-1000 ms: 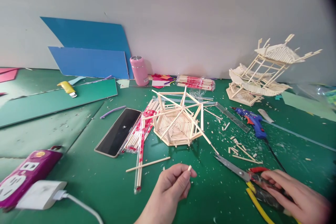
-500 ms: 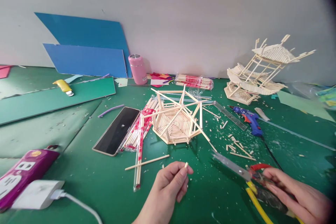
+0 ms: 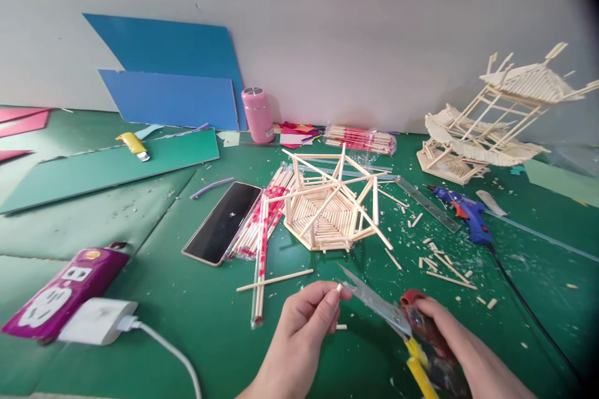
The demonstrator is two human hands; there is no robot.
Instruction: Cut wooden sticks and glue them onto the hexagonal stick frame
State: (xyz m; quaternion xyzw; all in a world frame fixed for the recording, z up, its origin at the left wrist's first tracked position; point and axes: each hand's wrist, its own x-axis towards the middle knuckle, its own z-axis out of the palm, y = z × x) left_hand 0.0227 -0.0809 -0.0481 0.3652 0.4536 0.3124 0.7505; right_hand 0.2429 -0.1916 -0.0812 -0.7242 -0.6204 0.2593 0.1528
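Observation:
Between thumb and forefinger, my left hand (image 3: 306, 327) pinches a short piece of wooden stick (image 3: 339, 288). My right hand (image 3: 452, 330) is wrapped round the handles of a pair of scissors (image 3: 381, 308), partly red and yellow. The blades reach left, and their tips are close to the pinched piece; I cannot tell whether they touch it. Just beyond my hands stands an eight-sided frame of sticks (image 3: 322, 218) with a slatted base and sticks crossing over its top. A loose stick (image 3: 276, 280) lies left of my left hand, across wrapped sticks.
A phone (image 3: 222, 222) and packs of chopsticks (image 3: 276, 206) lie left of the frame. On the right are a blue glue gun (image 3: 468, 215) with its cord, stick offcuts (image 3: 449, 268) and a tilted stick pagoda (image 3: 496, 124). A purple power strip (image 3: 65, 290) sits at left, near a pink bottle (image 3: 258, 115) behind.
My right hand has brought the scissors left, up to the piece in my left hand. A short stick piece now shows on the table beside my left hand. The view has shifted slightly left.

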